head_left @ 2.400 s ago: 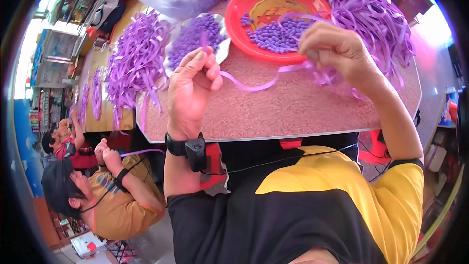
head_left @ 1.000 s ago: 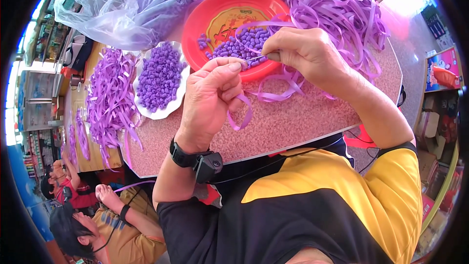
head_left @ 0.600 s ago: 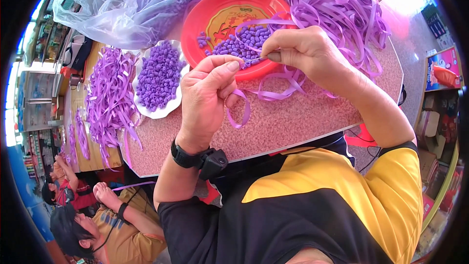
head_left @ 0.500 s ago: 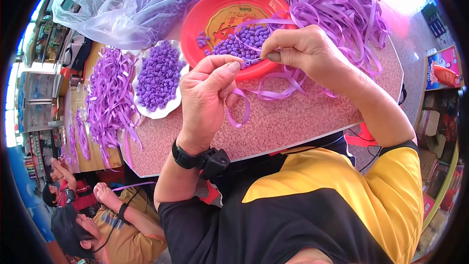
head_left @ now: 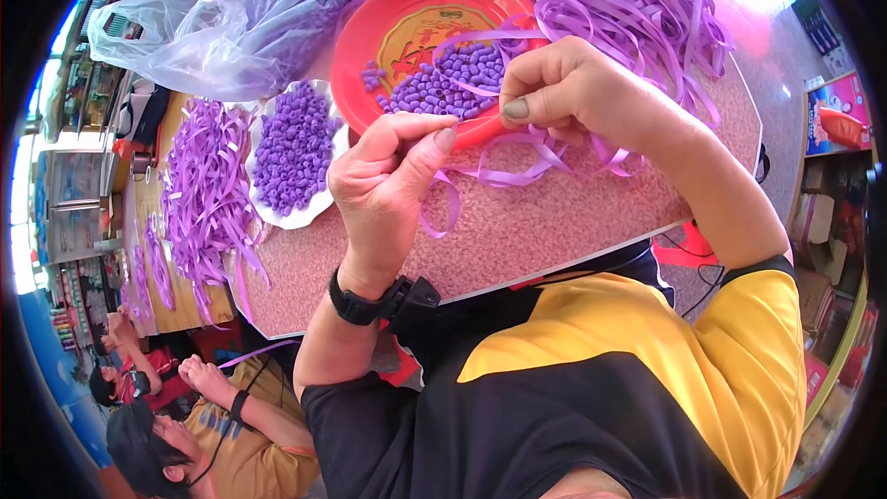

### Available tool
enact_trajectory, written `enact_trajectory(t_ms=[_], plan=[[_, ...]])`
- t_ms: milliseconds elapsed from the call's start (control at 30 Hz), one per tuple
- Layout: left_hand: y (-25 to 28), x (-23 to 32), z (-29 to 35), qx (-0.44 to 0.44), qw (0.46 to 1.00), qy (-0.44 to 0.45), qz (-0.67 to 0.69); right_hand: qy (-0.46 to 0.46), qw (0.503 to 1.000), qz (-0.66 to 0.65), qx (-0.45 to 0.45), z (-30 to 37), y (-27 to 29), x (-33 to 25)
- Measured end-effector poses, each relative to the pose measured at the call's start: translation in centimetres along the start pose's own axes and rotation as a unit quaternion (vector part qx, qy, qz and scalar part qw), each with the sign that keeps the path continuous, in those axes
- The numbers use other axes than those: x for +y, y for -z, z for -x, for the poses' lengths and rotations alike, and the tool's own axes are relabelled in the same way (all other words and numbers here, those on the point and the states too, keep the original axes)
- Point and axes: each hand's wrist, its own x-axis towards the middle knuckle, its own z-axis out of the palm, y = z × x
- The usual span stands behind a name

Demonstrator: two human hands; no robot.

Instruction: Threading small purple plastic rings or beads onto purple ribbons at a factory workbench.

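Note:
Over the near rim of a red plastic plate [head_left: 347,65], my two hands face each other with their fingertips a short gap apart. Thumb and forefinger of my left hand [head_left: 381,189] are pinched together; what sits between them is too small to make out. My right hand [head_left: 577,83] is closed in a pinch, and a thin purple ribbon runs from the plate up to its fingertips. Purple barrel-shaped beads [head_left: 427,91] lie in the plate. Below my hands, loops of purple ribbon [head_left: 517,178] rest on the speckled pink tabletop [head_left: 545,231].
Left of the plate stands a white scalloped dish [head_left: 297,219] heaped with purple beads. A clear plastic bag [head_left: 199,37] lies behind it. Ribbon piles [head_left: 637,9] cover the far right, with another ribbon bundle [head_left: 208,194] at left. Two people [head_left: 254,416] sit at lower left.
My fingertips have drawn slightly apart. The thin needle-like piece seen between them earlier no longer shows clearly. The plate, dish and bag appear shifted slightly left in the view.

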Motion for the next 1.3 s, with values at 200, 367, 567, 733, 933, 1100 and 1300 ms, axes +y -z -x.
enact_trajectory(t_ms=[200,367,567,733,933,1100,1300], plan=[[-0.1,-0.1,0.0,0.011,1.0,-0.005,-0.017,-0.034,0.997,-0.065,0.001,0.0,0.0,0.2],[-0.3,0.3,0.1,0.034,0.999,-0.004,-0.028,-0.037,0.998,-0.056,-0.015,-0.1,0.0,0.3],[-0.2,0.1,-0.1,0.074,0.995,0.058,-0.015,0.121,0.992,0.041,-0.015,-0.1,-0.5,0.9],[0.7,-0.6,-0.3,0.082,0.988,0.095,0.093,0.223,0.945,0.204,0.122,0.0,-1.1,1.3],[0.5,-0.4,-0.2,0.091,0.983,0.11,0.116,0.264,0.921,0.244,0.153,-0.4,-0.9,1.7],[0.7,-0.4,-0.2,0.084,0.986,0.101,0.104,0.344,0.877,0.295,0.161,-0.7,-1.2,2.1],[0.3,-0.1,0.1,0.07,0.987,0.107,0.098,0.365,0.819,0.407,0.175,-0.8,-1.4,1.8]])
